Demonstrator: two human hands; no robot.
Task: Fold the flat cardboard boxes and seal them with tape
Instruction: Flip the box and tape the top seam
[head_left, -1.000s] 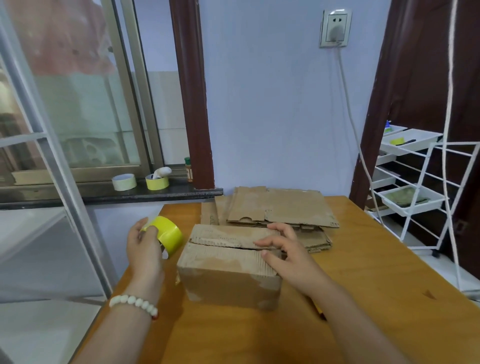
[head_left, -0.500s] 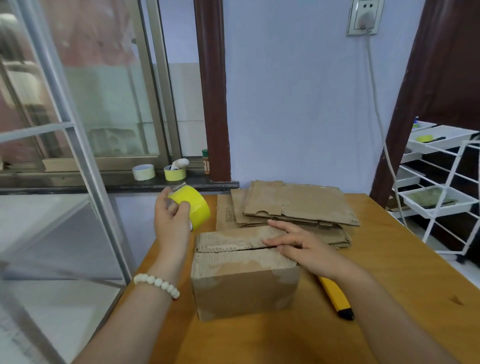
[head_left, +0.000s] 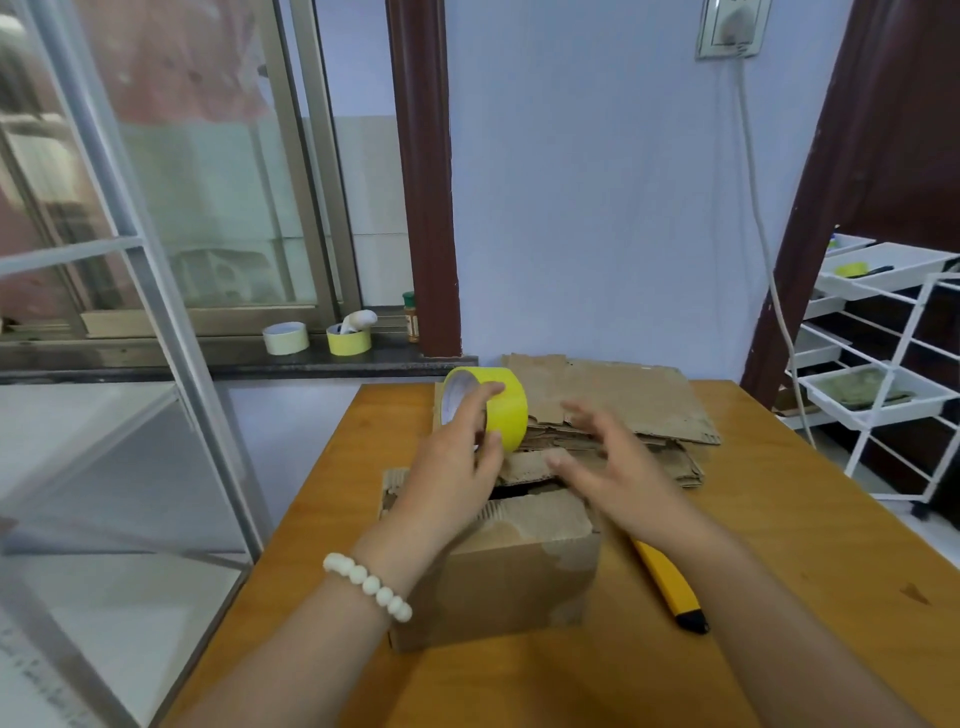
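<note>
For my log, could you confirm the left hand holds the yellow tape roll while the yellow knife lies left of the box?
Not quite: in the head view the yellow knife lies right of the box; the left hand does hold the tape roll.

The tape roll (head_left: 506, 415) is bright yellow with a white inner core. The folded box (head_left: 498, 582) is brown cardboard with paler torn patches, and the flat cardboard stack (head_left: 623, 400) is the same dull brown. The worktop (head_left: 779, 545) is orange-brown wood grain. The knife (head_left: 670, 587) is yellow with a black tip. The bracelet (head_left: 366, 584) has plain white beads. The rack (head_left: 893, 273) is white, the wall (head_left: 597, 208) pale blue.
</note>
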